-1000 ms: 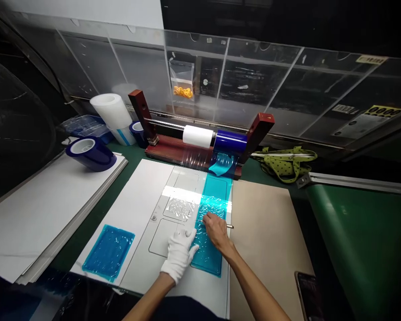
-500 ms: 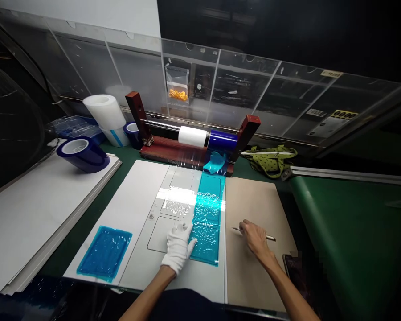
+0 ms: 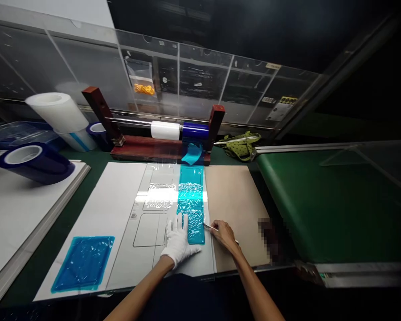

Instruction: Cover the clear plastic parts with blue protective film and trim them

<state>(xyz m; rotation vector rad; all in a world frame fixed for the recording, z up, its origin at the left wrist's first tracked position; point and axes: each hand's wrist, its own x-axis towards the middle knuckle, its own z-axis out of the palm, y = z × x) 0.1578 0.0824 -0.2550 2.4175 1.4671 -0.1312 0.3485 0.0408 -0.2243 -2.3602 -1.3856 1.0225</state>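
My left hand, in a white glove, lies flat with fingers spread at the left edge of a strip of blue film. The film runs from the blue film roll down over a grey sheet with printed outlines. Pinched in my bare right hand is a slim craft knife, its tip at the film's right edge; whether it touches cannot be told. Clear film from the white roll lies left of the blue strip.
A red wooden stand carries both rolls. Brown board lies at right, beside a green surface. A separate blue film piece rests at front left. More rolls, including a dark blue roll, stand left. A green pouch lies behind.
My right hand has brought the craft knife left to the blue film's right edge. My left hand stays flat by the film. The camera view has swung right.
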